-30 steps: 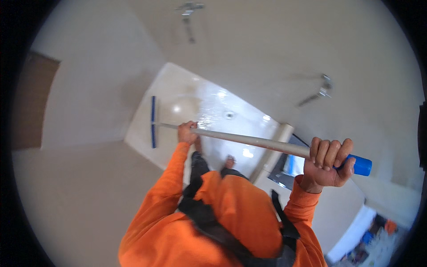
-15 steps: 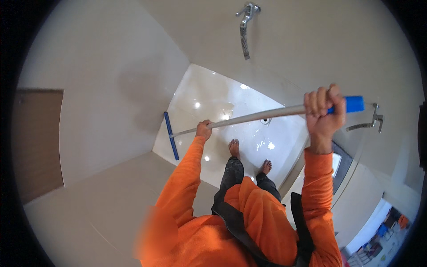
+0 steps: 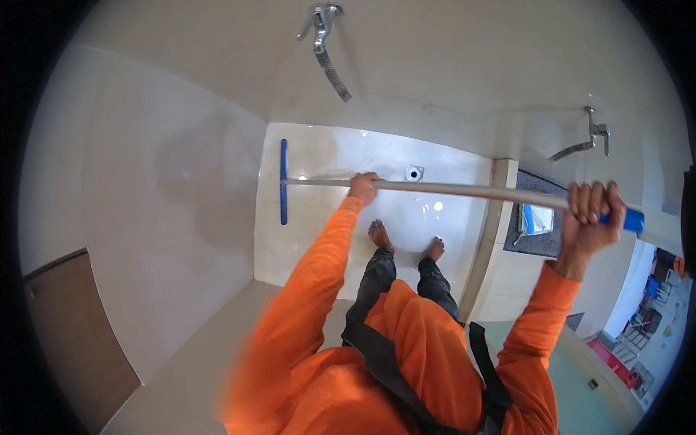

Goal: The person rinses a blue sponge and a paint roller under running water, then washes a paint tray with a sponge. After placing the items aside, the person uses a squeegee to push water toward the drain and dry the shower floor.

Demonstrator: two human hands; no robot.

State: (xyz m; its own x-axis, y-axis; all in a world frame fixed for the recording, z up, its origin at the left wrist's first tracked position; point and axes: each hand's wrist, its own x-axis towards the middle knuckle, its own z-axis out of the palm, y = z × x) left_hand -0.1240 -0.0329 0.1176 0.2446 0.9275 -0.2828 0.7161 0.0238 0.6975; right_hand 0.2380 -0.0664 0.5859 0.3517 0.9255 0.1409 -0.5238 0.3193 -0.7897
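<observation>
A floor squeegee with a long pale pole [image 3: 464, 190] lies nearly level across the view. Its blue blade [image 3: 283, 206] rests on the wet white floor near the left wall. My left hand [image 3: 365, 187] is wrapped round the pole partway along, toward the blade. At the other end, my right hand [image 3: 596, 212] grips the pole beside its blue end grip [image 3: 625, 220], higher above the floor. My bare feet stand on the wet floor below the pole.
A round drain [image 3: 413, 173] sits in the floor by the far wall. Two taps, one chrome tap [image 3: 321, 32] and another tap [image 3: 594, 132], stick out from that wall. A raised sill [image 3: 487, 239] borders the floor on the right, with a dark mat [image 3: 544, 239] beyond it.
The squeegee's blade has shifted along the left wall toward the far corner and now stands straighter. Both hands have moved right with the pole, the right one also lower. The view has turned.
</observation>
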